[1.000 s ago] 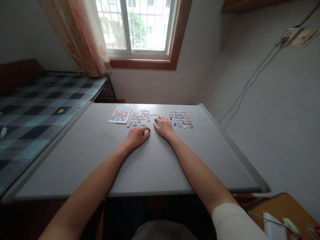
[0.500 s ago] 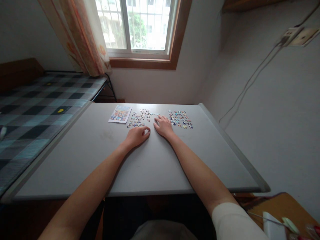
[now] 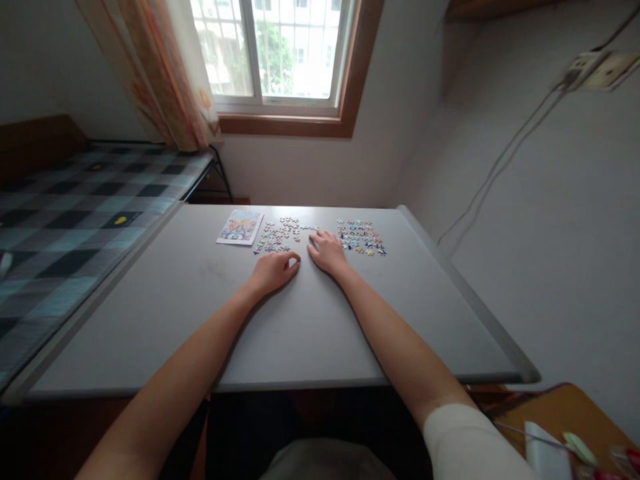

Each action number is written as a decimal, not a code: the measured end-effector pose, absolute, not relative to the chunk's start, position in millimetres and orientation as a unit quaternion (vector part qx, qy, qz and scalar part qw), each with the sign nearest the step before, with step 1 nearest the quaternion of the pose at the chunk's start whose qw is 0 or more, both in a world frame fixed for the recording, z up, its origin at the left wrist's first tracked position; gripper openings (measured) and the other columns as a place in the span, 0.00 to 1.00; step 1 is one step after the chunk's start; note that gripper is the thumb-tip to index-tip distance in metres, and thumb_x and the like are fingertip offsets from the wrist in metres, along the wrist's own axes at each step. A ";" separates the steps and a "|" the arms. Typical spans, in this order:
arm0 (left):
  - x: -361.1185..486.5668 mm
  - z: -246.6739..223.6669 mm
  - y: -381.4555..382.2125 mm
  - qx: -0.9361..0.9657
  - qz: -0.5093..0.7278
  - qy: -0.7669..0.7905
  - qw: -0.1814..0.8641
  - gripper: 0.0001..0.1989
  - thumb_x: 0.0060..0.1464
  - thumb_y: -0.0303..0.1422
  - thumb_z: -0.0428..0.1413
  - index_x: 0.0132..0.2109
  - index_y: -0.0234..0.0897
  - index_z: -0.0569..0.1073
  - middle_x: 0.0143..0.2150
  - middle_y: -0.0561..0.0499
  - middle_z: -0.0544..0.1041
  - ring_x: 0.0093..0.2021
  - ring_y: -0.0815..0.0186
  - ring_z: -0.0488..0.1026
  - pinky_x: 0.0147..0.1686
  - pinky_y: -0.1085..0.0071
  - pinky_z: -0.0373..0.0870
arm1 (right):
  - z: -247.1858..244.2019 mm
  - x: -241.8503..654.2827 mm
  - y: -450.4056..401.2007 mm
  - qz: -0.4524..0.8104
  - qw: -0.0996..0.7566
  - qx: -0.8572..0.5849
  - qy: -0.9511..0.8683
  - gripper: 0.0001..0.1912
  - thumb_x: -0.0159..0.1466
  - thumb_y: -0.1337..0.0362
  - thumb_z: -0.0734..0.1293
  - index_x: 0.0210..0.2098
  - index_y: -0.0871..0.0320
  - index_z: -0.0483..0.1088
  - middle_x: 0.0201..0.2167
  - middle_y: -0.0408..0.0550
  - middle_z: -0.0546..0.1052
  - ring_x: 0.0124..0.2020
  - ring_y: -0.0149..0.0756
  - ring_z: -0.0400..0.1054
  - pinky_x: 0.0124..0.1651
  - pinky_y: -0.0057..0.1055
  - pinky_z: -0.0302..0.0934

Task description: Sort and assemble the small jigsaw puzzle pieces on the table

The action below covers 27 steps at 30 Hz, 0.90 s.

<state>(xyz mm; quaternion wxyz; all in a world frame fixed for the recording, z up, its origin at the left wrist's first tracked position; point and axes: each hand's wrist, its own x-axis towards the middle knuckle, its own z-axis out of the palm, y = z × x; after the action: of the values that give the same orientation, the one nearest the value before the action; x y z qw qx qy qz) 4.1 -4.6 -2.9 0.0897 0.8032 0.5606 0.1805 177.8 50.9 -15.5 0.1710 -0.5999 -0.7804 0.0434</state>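
My left hand [image 3: 275,271] rests on the grey table [image 3: 310,333], its thumb and fingers curled into a pinch. Whatever lies between the fingertips, if anything, is too small to make out. Just beyond it are loose jigsaw puzzle pieces [image 3: 279,233] in rough rows. My right hand [image 3: 327,251] lies palm down with its fingers apart, the fingertips close to a short strip of joined puzzle pieces [image 3: 309,228]. To the right of that hand, more jigsaw pieces [image 3: 361,237] are laid out in rows, partly hidden by it.
A printed picture sheet [image 3: 240,227] lies at the far left of the tabletop. Left of the table stands a bed with a checked cover [image 3: 100,193]. A window [image 3: 295,53] is ahead; a cable [image 3: 493,175] hangs down the right wall.
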 end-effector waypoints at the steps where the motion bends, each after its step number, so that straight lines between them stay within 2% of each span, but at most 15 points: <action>1: 4.1 -3.0 -4.5 0.803 0.181 0.560 0.089 0.15 0.56 0.42 0.48 0.44 0.46 0.75 0.27 0.54 0.75 0.27 0.68 0.69 0.27 0.74 0.58 | -15.6 177.7 50.9 0.044 0.171 -0.600 -0.780 0.22 0.65 0.55 0.56 0.55 0.53 0.66 0.62 0.50 0.61 0.61 0.46 0.51 0.60 0.45 0.46; 27: 4.4 -0.9 -5.1 0.806 0.170 0.560 0.087 0.16 0.57 0.43 0.47 0.45 0.45 0.75 0.27 0.53 0.74 0.27 0.68 0.69 0.28 0.74 0.58 | -15.6 178.0 50.8 0.043 0.172 -0.597 -0.782 0.22 0.65 0.55 0.56 0.55 0.54 0.66 0.61 0.50 0.61 0.61 0.46 0.51 0.60 0.46 0.46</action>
<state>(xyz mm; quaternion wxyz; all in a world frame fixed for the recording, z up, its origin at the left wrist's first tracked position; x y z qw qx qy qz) 4.4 -5.1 -0.9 0.0866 0.8064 0.5596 0.1705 178.0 50.8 -15.6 0.1723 -0.5972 -0.7822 0.0433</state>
